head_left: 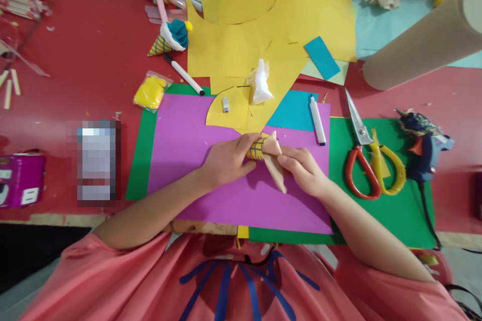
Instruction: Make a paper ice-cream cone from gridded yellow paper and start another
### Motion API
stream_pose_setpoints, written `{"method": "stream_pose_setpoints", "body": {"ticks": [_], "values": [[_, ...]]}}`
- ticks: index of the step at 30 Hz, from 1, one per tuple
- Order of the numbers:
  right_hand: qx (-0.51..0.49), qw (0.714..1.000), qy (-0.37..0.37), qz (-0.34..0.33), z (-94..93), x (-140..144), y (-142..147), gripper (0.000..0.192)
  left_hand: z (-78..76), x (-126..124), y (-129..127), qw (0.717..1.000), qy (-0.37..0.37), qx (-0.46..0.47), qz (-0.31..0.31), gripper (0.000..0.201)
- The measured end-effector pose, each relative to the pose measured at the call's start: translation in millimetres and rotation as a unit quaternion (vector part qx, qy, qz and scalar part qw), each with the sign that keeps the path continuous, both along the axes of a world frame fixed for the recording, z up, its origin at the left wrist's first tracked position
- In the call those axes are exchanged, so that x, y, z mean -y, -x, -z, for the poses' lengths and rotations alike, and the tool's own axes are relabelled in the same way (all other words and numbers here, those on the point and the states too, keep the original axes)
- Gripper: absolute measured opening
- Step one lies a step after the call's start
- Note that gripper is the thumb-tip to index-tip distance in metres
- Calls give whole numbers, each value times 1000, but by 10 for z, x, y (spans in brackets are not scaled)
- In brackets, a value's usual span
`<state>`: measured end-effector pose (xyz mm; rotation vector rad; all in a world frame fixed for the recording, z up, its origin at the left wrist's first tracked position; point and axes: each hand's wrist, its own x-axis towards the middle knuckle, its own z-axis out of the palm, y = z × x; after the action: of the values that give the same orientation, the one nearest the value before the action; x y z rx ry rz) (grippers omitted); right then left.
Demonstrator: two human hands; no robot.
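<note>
My left hand (233,156) is closed round a yellow paper cone (256,148) with a dark grid drawn on it, held low over the purple sheet (241,205). Out of the cone's wide end comes a piece of cream fabric (276,173), one strip of it hanging down. The fingers of my right hand (304,168) pinch this fabric at the cone's mouth. A finished-looking ice cream cone craft (170,37) with a blue top, white trim and yellow ball lies at the upper left.
Red-and-yellow-handled scissors (362,133) and a blue glue gun (424,153) lie to the right. Behind my hands are yellow sheets (241,55), a white plastic scrap (261,83) and a marker (317,120). A large cardboard tube (417,42) stands at the upper right; a yellow packet (151,91) sits left.
</note>
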<state>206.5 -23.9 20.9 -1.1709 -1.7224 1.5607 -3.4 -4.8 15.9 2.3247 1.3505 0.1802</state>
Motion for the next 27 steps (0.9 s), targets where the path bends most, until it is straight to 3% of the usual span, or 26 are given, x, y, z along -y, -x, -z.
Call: {"method": "stream_pose_setpoints", "body": {"ticks": [6, 12, 14, 18, 20, 25, 27], "values": [[22, 999, -24, 23, -1, 13, 58, 41, -10, 17, -22, 999, 7, -8, 31, 50], [64, 983, -54, 160, 45, 44, 154, 20, -22, 26, -40, 999, 7, -6, 37, 44], [74, 978, -99, 168, 48, 45, 157, 16, -21, 24, -44, 999, 13, -9, 33, 44], [51, 967, -231, 91, 23, 22, 118, 16, -16, 12, -33, 999, 37, 12, 20, 48], [31, 963, -262, 57, 5, 8, 82, 22, -17, 3, -23, 998, 52, 25, 10, 49], [98, 965, -236, -62, -20, -5, 13, 56, -16, -14, 5, 995, 75, 50, -29, 47], [130, 958, -241, -81, -13, 6, 15, 62, -3, -16, 18, 995, 79, 60, -32, 48]]}}
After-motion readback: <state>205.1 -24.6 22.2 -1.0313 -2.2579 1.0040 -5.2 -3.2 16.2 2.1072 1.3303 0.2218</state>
